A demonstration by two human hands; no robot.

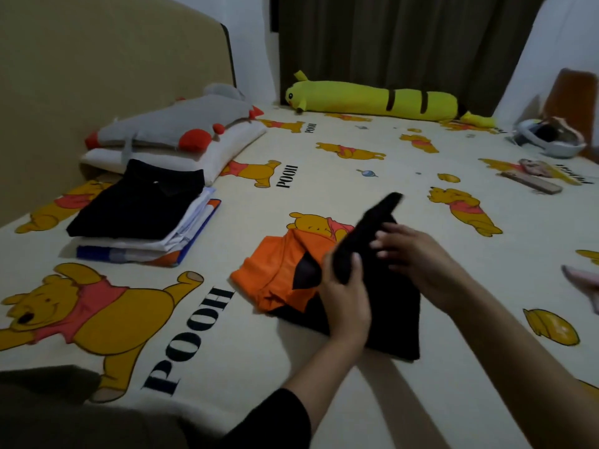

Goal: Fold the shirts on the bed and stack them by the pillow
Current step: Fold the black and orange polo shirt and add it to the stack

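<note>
Shirts first: one orange-and-black shirt (pixel 291 273) lies partly folded in the middle of the bed (pixel 356 176), orange part bunched on its left, black part flat underneath toward the right. One black end is rolled up off the sheet. The left hand (pixel 345 296) has its fingers (pixel 356 262) wrapped round that black roll. The right hand (pixel 418 257) is against the same roll, but it's blurry, so can't tell if it's gripping or just touching. One stack of folded shirts (pixel 142 222) sits right beside the pillow (pixel 181 157), black one on top, white and blue under it. One grey plush (pixel 175 124) lies on the pillow, and one long yellow plush (pixel 372 98) lies along the far edge by the dark curtain (pixel 405 43).
</note>
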